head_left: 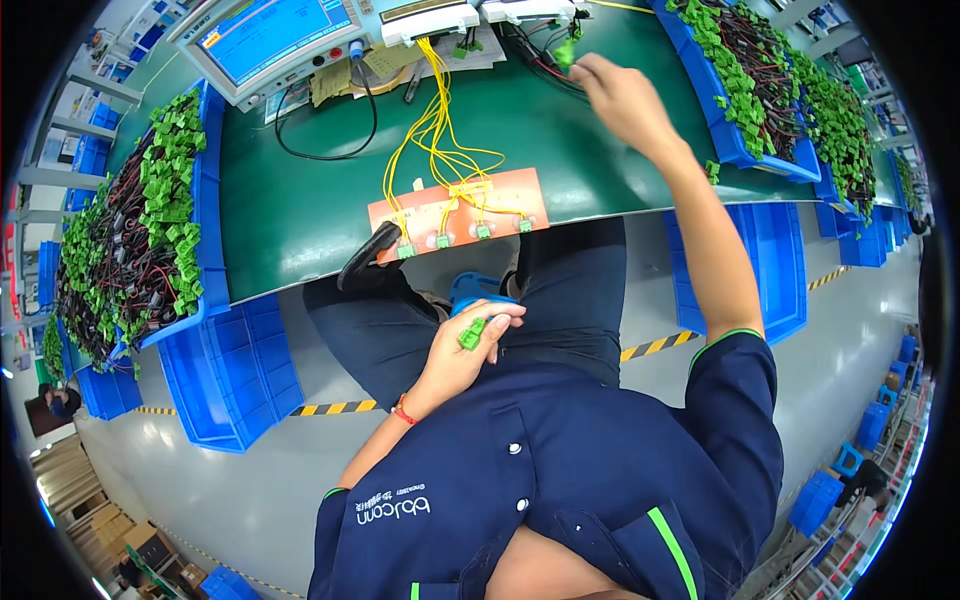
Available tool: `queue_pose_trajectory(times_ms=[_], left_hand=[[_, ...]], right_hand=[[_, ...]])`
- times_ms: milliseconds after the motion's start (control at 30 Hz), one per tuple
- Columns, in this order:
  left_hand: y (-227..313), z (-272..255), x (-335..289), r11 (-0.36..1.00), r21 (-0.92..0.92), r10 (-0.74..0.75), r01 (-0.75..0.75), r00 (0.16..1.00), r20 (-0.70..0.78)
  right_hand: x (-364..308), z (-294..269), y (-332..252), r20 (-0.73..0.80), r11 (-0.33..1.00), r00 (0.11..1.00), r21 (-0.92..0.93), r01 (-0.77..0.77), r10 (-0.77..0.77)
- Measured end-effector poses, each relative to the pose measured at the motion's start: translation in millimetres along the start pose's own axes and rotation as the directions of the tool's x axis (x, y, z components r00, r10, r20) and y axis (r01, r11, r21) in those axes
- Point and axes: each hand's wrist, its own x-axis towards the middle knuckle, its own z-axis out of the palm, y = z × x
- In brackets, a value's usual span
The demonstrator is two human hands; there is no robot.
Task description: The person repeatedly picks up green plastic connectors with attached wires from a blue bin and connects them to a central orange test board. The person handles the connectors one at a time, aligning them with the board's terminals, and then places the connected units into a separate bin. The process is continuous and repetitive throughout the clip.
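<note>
Low in front of my lap, my left hand (462,352) is curled round a small green terminal connector (471,334). My right hand (625,100) reaches out over the far part of the green table (290,210), thumb and forefinger pinched at another green connector (566,52); motion blurs it a little. Black wires (535,55) lie beside those fingertips. Between my hands, at the near table edge, is an orange board (520,200) with several green sockets (443,241) along its front. Yellow wires (437,130) run from it to a white-topped unit (430,22) at the back.
A tester with a blue screen (275,40) stands at the back left. Blue bins (212,180) full of green connectors on wires flank the table, including one on the right (715,120). A black padded piece (370,256) juts from the table edge. Blue crates (225,360) stand below.
</note>
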Motion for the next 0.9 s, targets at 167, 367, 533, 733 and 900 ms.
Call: queue_pose_trajectory(times_ms=[167, 367, 533, 733, 900], left_hand=[[-14.7, -12.2, -12.3, 0.998, 0.049, -0.035, 0.039, 0.996, -0.084], [-28.1, -13.5, -16.2, 0.993, 0.103, -0.042, 0.053, 0.994, -0.098], [-26.1, -14.0, -12.3, 0.984, 0.176, -0.006, 0.023, 0.995, -0.095], [-31.8, -14.4, -10.6, 0.979, 0.196, -0.03, 0.046, 0.996, -0.085], [-31.0, -10.0, -4.0, 0.975, 0.218, -0.02, 0.032, 0.998, -0.055]], right_hand=[[52.5, 53.2, 6.9, 0.023, 0.927, 1.0, -0.375, 0.025, -0.018], [110.2, 97.8, 11.8, 0.007, 0.816, 0.985, -0.559, 0.149, -0.175], [123.0, 109.3, 20.3, -0.29, 0.625, 0.76, -0.757, 0.19, -0.582], [94.8, 102.8, 16.1, -0.175, 0.754, 0.874, -0.599, 0.271, -0.453], [85.6, 93.6, 13.8, -0.212, 0.919, 0.917, -0.286, 0.271, -0.337]])
